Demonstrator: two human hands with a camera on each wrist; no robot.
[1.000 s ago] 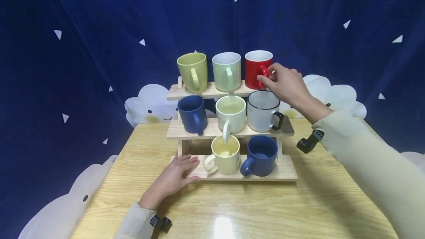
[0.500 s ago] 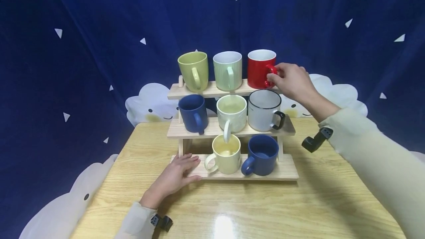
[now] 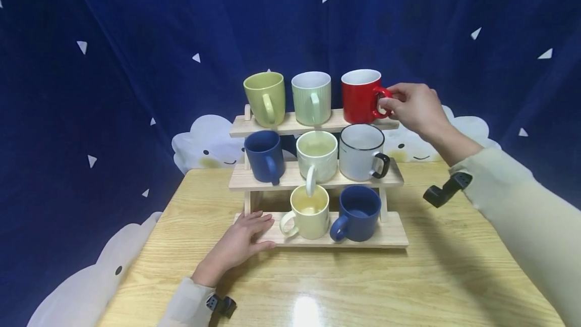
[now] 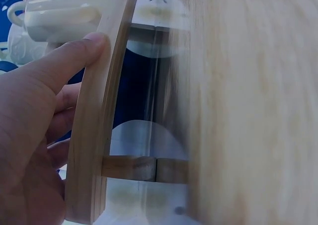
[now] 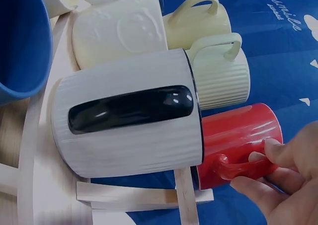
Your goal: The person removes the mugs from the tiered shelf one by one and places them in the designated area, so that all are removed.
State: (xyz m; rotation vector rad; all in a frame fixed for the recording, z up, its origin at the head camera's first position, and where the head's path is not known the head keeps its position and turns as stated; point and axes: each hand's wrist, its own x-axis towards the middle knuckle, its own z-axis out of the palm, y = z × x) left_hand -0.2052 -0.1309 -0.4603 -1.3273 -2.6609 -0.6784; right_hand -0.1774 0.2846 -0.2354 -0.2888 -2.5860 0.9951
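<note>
The background is filled by a dark blue curtain (image 3: 290, 19) printed with white triangles and smiling clouds. In front of it a pale wooden table (image 3: 354, 279) is seen, on which, back from the near edge, a three-tier wooden rack (image 3: 394, 232) is placed.

At the left front corner of the rack's bottom board the left hand (image 3: 240, 240) is rested, its fingers laid extended on the wood and its thumb placed against the front edge. Beyond the right end of the top board the right hand (image 3: 417, 109) is raised, and the handle of the red mug (image 3: 358, 99) is pinched between its thumb and fingers. That mug is held upright at the board's right end, with its handle turned outward.

On the middle board, a white mug (image 3: 356, 160) with a black rim is set near the right end, a cream mug (image 3: 323, 161) halfway along and a blue mug (image 3: 259, 159) near the left end. On the top board, a yellow-green mug (image 3: 256, 99) is stood near the left end, and a ribbed pale green mug (image 3: 304, 102) between it and the red one. On the bottom board, a yellow mug (image 3: 313, 220) is set near the middle and a second blue mug (image 3: 363, 218) towards the right end.
</note>
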